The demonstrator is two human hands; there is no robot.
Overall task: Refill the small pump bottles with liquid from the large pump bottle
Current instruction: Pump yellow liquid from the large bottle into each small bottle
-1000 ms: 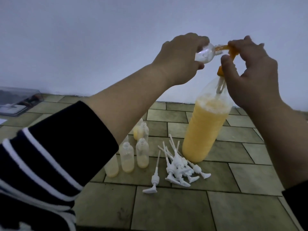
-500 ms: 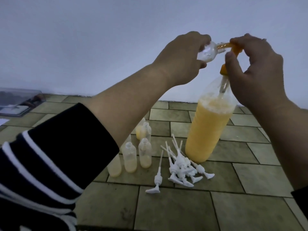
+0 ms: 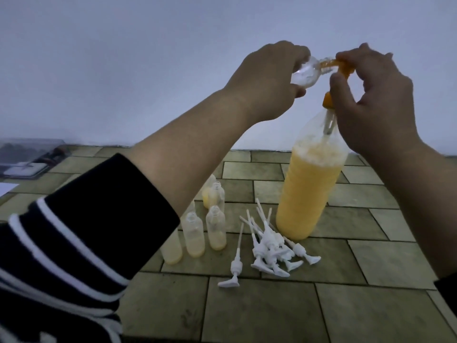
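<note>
Up top, above the tiled floor (image 3: 259, 310), left hand (image 3: 267, 80) grips 1 small clear bottle (image 3: 134, 74), tipped sideways with its neck touching the orange spout of the pump head (image 3: 418, 68). Right hand (image 3: 376, 100) has fingers curled over that orange pump head, thumb pressed against its side; how far the pump is pushed down I cannot tell. 1 large pump bottle (image 3: 309, 191) stands upright on the floor under the right hand, roughly 2/3 full of yellow-orange liquid, foam at the surface, dip tube visible inside the clear neck. Left of it, partly hidden by the left forearm, a cluster of small bottles (image 3: 215, 229) stands uncapped: 5 countable, maybe more behind the arm, cannot tell. 3 in the front row hold a little pale yellow liquid, 2 behind them look yellower. Just in front of the large bottle lies a pile of white pump tops (image 3: 274, 253) with long tubes, tangled, about 6, exact count unclear; 1 more single pump top (image 3: 235, 266) lies apart to the pile's left. Black sleeve with white stripes (image 3: 74, 243) fills the lower left corner. Far left by the wall (image 3: 173, 45), 1 clear plastic box (image 3: 27, 157), contents blurred, and a white paper edge (image 3: 7, 188) below it.
</note>
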